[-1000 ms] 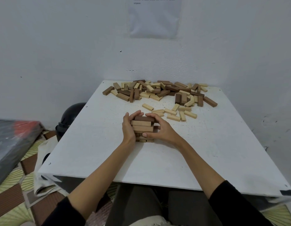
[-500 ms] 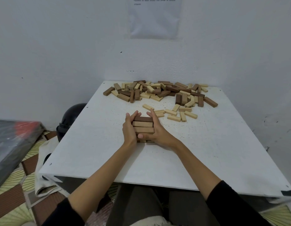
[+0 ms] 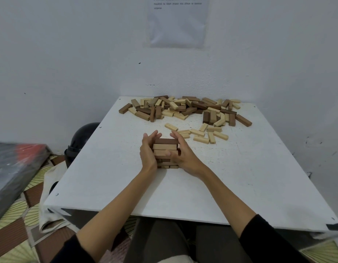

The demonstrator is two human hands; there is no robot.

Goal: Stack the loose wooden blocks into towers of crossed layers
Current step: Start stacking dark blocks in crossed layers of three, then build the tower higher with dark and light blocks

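Observation:
A short tower (image 3: 165, 147) of crossed layers stands in the middle of the white table (image 3: 107, 168), its top layer made of one dark and two light blocks lying side by side. My left hand (image 3: 148, 151) presses flat against the tower's left side, fingers straight. On the right side, my right hand (image 3: 184, 153) presses with straight fingers while its thumb lies across the front. Behind them, a wide pile of loose dark and light wooden blocks (image 3: 183, 109) lies along the table's far edge. The tower's lower layers are partly hidden by my palms.
Several loose light blocks (image 3: 202, 132) lie just beyond my right hand. A black helmet (image 3: 82, 133) sits on the floor left of the table, next to a black and red wrapped object (image 3: 12, 168). White walls close off the back and right, with a paper sheet (image 3: 177, 21) taped up.
My right hand moved from curling around the tower's front corner to lying flat along its right side. The left hand stayed on the left side, and the blocks look squared up.

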